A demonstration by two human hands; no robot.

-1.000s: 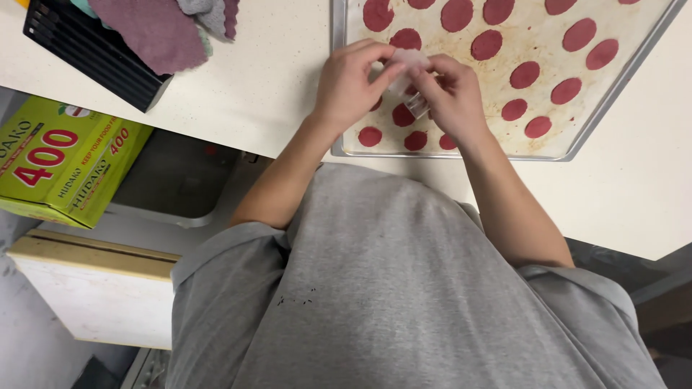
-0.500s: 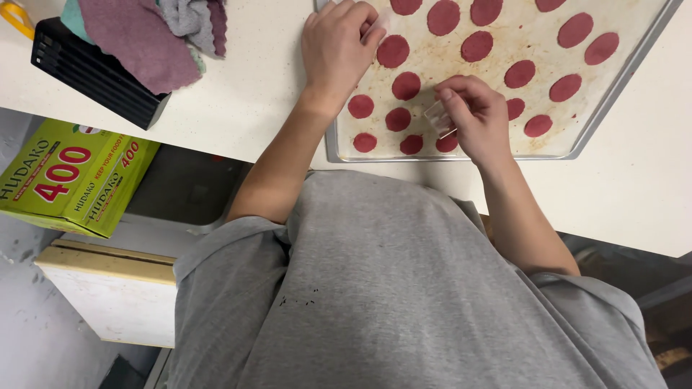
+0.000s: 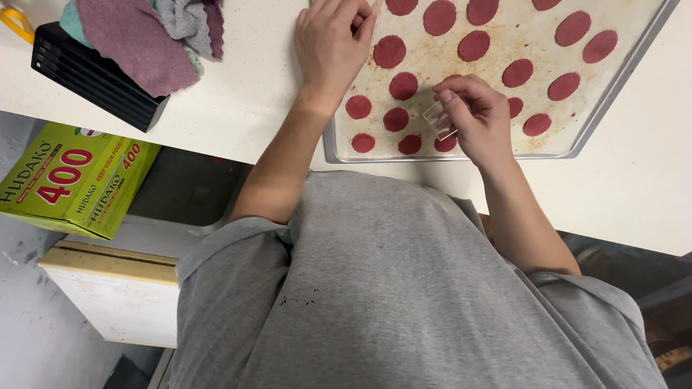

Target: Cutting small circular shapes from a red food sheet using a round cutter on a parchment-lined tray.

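Head view: left hand lying loosely curled, gripping nothing, on the rim of the baking tray of red discs; right hand pinching a small clear piece above the tray's near edge.

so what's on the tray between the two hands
In the head view, dark red discs lie on the baking tray between the left hand and the right hand, which pinches a small clear piece.
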